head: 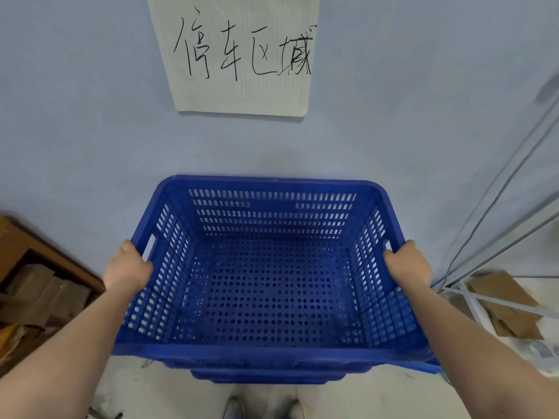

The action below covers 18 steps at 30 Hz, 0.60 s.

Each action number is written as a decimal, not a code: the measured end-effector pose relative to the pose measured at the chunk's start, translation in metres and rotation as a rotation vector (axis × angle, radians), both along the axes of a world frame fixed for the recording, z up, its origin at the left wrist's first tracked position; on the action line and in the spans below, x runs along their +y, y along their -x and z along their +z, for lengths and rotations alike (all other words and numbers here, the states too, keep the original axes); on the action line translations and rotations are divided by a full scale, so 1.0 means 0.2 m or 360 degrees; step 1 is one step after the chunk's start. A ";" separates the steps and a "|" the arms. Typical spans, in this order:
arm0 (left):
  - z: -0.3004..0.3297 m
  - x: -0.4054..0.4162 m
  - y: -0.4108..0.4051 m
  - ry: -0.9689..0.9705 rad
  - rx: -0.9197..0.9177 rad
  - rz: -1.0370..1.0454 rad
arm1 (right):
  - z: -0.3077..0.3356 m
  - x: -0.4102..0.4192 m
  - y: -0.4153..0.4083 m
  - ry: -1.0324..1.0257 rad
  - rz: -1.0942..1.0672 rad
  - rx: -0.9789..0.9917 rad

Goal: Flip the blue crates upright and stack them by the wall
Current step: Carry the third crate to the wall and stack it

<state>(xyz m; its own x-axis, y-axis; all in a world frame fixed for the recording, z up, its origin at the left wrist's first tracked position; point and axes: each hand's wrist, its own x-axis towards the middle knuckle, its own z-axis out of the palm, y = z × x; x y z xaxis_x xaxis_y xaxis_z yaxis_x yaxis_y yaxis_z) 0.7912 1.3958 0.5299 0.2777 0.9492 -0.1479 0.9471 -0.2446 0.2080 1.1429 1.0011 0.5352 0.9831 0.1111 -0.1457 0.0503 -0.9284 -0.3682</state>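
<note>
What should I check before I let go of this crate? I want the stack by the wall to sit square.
1. Crate upright: ok, the blue crate has its open side up.
2. Grip even: ok, the left hand and the right hand hold opposite side rims.
3. Crate empty: ok, only its perforated floor shows.
4. Nested on the lower crates: cannot tell, just their near rims show beneath.
5. Close to the wall: ok, the far rim sits right by it; contact cannot be told.
6. Feet clear: cannot tell, the shoes are barely in view.
</note>
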 end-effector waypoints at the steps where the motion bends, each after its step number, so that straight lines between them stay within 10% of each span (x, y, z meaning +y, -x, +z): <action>1: 0.00 -0.01 0.02 0.0008 -0.0012 0.0002 | 0.00 0.00 0.00 -0.0004 0.0015 0.0011; 18: -0.02 -0.23 0.29 -0.0054 -0.0149 -0.0060 | -0.01 -0.23 0.54 0.0376 0.0013 -0.0080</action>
<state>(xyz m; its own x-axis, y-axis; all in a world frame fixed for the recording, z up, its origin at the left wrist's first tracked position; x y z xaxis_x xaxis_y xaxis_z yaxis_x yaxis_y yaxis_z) 0.7322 1.3498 0.5254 0.3244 0.9419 -0.0875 0.9139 -0.2882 0.2861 1.0348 0.9547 0.5332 0.9890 0.0874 -0.1196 0.0706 -0.9879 -0.1378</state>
